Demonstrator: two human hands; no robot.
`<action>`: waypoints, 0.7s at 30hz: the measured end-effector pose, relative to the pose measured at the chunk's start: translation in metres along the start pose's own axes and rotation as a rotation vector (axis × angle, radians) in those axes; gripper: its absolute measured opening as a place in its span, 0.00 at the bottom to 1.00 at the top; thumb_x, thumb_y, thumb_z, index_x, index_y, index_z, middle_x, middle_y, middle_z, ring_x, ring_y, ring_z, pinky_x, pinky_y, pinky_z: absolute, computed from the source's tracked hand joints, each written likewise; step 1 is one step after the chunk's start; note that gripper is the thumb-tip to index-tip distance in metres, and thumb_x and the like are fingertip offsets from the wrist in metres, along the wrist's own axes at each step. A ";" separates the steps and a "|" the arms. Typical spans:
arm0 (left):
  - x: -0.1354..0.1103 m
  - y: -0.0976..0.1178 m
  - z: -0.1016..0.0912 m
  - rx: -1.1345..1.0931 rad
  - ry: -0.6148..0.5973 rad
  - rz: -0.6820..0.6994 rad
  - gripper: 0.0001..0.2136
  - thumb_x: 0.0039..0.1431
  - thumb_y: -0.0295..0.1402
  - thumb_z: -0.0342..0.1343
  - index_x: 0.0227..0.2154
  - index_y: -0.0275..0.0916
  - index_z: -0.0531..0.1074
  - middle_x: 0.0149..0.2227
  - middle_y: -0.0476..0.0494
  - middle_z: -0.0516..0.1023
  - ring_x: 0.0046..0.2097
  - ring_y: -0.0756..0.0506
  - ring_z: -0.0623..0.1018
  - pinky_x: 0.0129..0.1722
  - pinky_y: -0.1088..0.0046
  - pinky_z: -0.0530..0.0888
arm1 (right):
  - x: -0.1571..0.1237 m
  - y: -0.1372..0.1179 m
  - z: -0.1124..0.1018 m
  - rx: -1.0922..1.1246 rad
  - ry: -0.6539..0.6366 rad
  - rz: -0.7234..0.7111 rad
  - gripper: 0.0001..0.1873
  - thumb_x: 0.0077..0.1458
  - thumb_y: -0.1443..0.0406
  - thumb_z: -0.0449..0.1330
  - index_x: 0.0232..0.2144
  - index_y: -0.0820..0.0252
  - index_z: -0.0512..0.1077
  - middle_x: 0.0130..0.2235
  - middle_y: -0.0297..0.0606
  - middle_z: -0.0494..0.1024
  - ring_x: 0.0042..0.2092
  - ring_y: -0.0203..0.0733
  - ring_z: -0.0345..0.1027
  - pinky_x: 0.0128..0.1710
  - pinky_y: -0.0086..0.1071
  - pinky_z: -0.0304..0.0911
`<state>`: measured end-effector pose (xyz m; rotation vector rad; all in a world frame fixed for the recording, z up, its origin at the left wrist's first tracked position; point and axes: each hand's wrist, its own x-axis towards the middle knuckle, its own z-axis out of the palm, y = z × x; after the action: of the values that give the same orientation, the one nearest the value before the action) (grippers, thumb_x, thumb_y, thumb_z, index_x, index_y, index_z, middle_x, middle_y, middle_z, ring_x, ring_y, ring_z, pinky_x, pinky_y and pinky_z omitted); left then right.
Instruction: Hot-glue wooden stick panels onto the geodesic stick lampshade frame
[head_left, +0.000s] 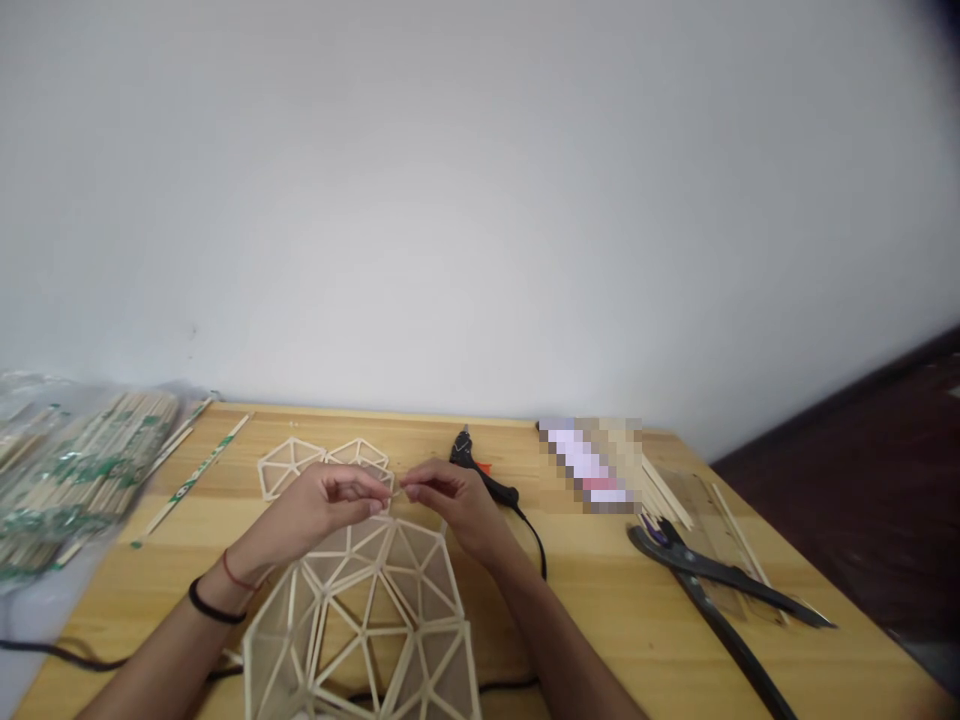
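Above the back edge of a domed lattice of wooden sticks point(364, 632), my left hand point(330, 505) and my right hand point(448, 500) meet almost fingertip to fingertip. Both are closed in a pinch. A tiny pale bit seems to lie between the fingertips, too small to name. The dome is built from triangles joined into panels. Behind my left hand, two flat stick panels point(291, 466) lie on the table, the right one partly covered by my fingers. A black glue gun point(480, 470) with an orange trigger rests just beyond my right hand.
Plastic bags of chopsticks point(90, 465) fill the left side, with a wrapped pair point(199, 472) beside them. On the right are large black-handled cutters point(720, 575), loose sticks point(664, 492) and a blurred-out item point(589, 465). A black cord point(541, 545) runs under the dome. A wall stands behind the table.
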<state>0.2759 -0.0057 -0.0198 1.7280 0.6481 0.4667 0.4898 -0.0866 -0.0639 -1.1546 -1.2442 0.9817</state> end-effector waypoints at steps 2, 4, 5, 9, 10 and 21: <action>0.001 0.007 -0.002 0.024 0.022 0.015 0.08 0.57 0.36 0.64 0.36 0.40 0.83 0.39 0.43 0.85 0.41 0.45 0.81 0.43 0.70 0.75 | 0.000 0.001 -0.001 0.048 -0.014 0.018 0.06 0.53 0.60 0.70 0.33 0.54 0.83 0.37 0.37 0.84 0.43 0.43 0.76 0.47 0.38 0.67; 0.001 0.016 -0.005 0.068 0.035 0.017 0.08 0.58 0.37 0.64 0.36 0.40 0.83 0.38 0.43 0.85 0.40 0.45 0.81 0.41 0.71 0.75 | 0.001 0.001 0.000 0.142 -0.014 0.037 0.08 0.51 0.60 0.71 0.34 0.54 0.83 0.37 0.36 0.84 0.42 0.42 0.76 0.48 0.38 0.67; 0.002 0.020 -0.006 0.092 0.033 0.019 0.08 0.58 0.37 0.64 0.36 0.40 0.83 0.39 0.43 0.85 0.40 0.45 0.81 0.41 0.71 0.74 | 0.001 0.001 0.000 0.189 -0.014 0.044 0.10 0.49 0.60 0.72 0.36 0.54 0.83 0.36 0.35 0.84 0.41 0.42 0.76 0.48 0.38 0.67; 0.009 0.032 -0.005 0.216 0.013 0.060 0.09 0.60 0.38 0.62 0.38 0.40 0.83 0.41 0.44 0.85 0.42 0.45 0.80 0.43 0.71 0.73 | 0.001 -0.001 0.001 0.286 -0.021 0.044 0.19 0.48 0.61 0.74 0.44 0.52 0.80 0.35 0.31 0.83 0.39 0.39 0.75 0.49 0.37 0.66; 0.013 0.033 -0.003 0.241 0.009 0.065 0.09 0.60 0.38 0.62 0.38 0.40 0.82 0.40 0.44 0.85 0.40 0.45 0.80 0.41 0.72 0.73 | 0.000 -0.001 0.000 0.294 -0.027 0.040 0.19 0.48 0.61 0.74 0.45 0.52 0.79 0.35 0.31 0.83 0.39 0.38 0.75 0.49 0.37 0.66; 0.048 0.044 0.010 0.276 -0.135 0.100 0.07 0.57 0.34 0.63 0.35 0.38 0.83 0.38 0.42 0.86 0.39 0.45 0.82 0.40 0.72 0.74 | -0.001 -0.006 -0.005 0.327 0.007 0.009 0.20 0.52 0.59 0.71 0.47 0.54 0.73 0.34 0.29 0.77 0.36 0.37 0.73 0.46 0.36 0.66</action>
<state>0.3265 0.0103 0.0191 2.0411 0.5498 0.3367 0.4939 -0.0886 -0.0581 -0.9064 -1.0267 1.1383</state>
